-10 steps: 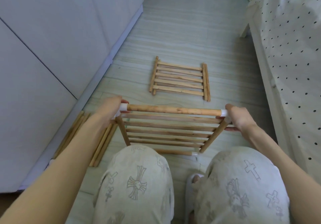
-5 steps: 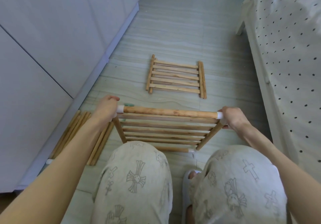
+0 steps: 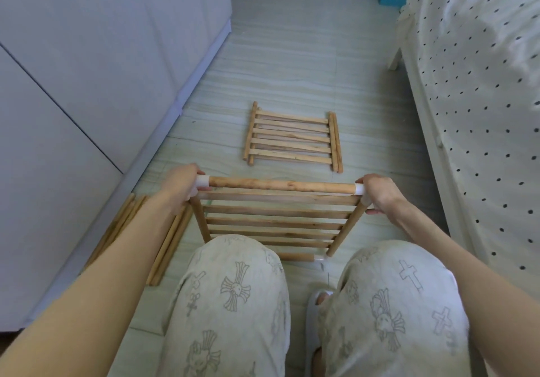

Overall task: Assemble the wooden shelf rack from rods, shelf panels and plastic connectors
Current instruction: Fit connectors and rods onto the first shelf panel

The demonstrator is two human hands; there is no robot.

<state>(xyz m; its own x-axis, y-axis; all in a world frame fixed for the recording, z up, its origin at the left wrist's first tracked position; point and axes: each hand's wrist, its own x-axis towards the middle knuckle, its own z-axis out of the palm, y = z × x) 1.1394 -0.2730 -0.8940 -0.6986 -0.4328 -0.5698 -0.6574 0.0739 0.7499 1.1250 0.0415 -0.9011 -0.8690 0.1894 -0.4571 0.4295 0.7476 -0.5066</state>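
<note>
Unmoved, hands (image 3: 181,185) gripping rack (image 3: 277,216) corners

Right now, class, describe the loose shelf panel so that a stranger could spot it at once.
Look at the pale floor between the grey cabinet and the dotted bedspread. Beyond the held frame lies the loose shelf panel: flat, untouched, without white connectors.

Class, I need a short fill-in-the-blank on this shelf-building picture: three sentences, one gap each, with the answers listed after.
1. Each hand, left hand and right hand, grips a white plastic ____ at one end of the top rod.
2. The spare shelf panel lies flat on the ____.
3. The loose rods lie beside the person's ____ arm.

Answers: connector; floor; left
</note>
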